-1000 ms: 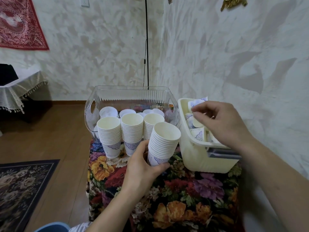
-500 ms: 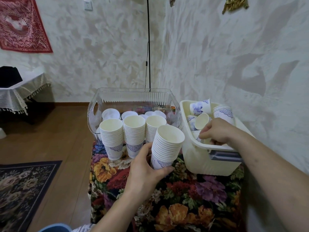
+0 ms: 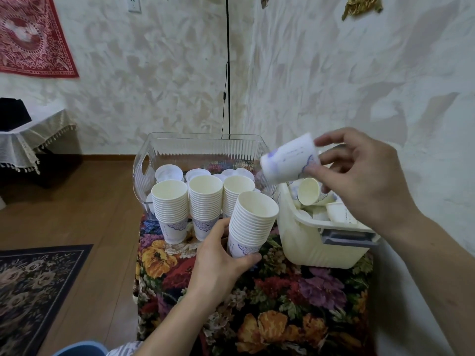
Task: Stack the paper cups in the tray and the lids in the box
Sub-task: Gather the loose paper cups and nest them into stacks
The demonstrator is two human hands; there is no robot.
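My left hand point(image 3: 221, 263) grips a tilted stack of white paper cups point(image 3: 253, 222) at its base, on the floral cloth. My right hand point(image 3: 365, 181) pinches a single paper cup point(image 3: 290, 160), blurred, lying sideways in the air above the gap between the clear box and the cream tub. Three upright cup stacks point(image 3: 205, 201) stand in front of the clear plastic box point(image 3: 205, 147). White lids point(image 3: 168, 172) lie inside that box. Loose cups point(image 3: 309, 191) fill the cream plastic tub point(image 3: 308, 242) on the right.
The table wears a floral cloth point(image 3: 257, 304) and stands against a textured wall on the right. A black cord point(image 3: 228, 73) hangs down behind the clear box. A wooden floor, a dark rug point(image 3: 30, 291) and a lace-covered side table point(image 3: 30, 140) lie to the left.
My right hand has come up out of the cream tub with a single cup and moved left above the tub's rim. My left hand still holds the tilted stack in place.
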